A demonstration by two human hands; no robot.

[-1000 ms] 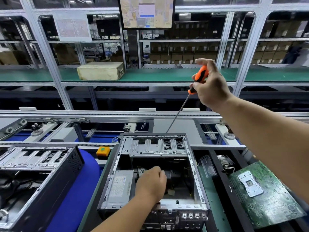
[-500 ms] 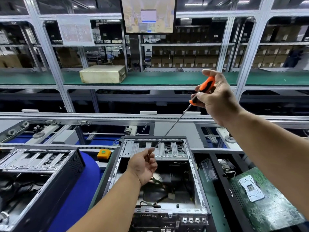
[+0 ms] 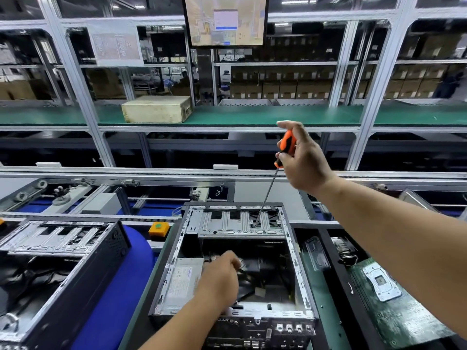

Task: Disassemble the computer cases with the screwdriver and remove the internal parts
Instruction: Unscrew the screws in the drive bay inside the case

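Open case [image 3: 300, 261], mid-bench: screw removal at drive cage [image 3: 240, 222].
Left hand [image 3: 219, 276] curls down inside the case among the parts; what it grips, cannot tell. Right hand [image 3: 303, 160] grips the screwdriver [image 3: 267, 195], tip on the cage. Next: likely seat the tip and turn. Half a second ago the left hand pinched the shaft; now it is lower.

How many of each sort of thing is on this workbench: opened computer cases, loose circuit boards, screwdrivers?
Opened computer cases: 2, one in the middle and one at the left
Loose circuit boards: 1
Screwdrivers: 1
Total: 4
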